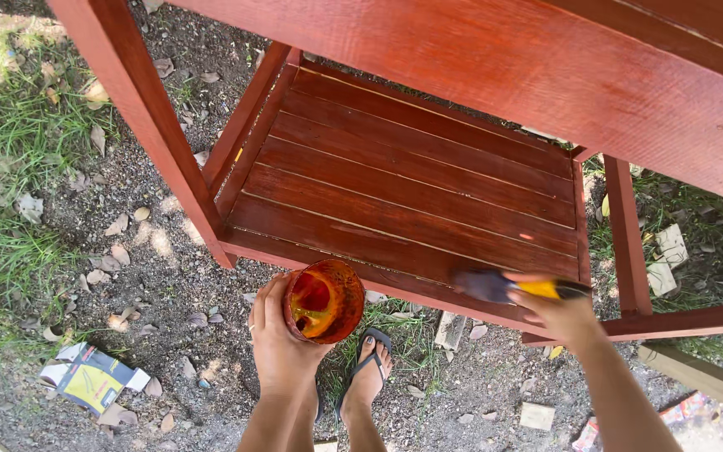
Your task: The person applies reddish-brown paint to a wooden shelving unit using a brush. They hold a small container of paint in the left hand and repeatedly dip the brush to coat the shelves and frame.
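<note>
Two hands at a red wooden shelf outdoors
The left hand [282, 339] grips a stained cup [324, 300] below the lower shelf [403, 197]; the right hand [558, 314] clasps a brush [504, 287] at its front edge, near a sandalled foot [368, 368] and a crumpled box [94, 378]

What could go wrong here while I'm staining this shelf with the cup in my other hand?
The cup of stain in your left hand looks tilted, right above your sandalled foot, so it could slop onto your toes. The brush in your right hand sits at the shelf front edge, so stain may drip onto the ground below.
</note>
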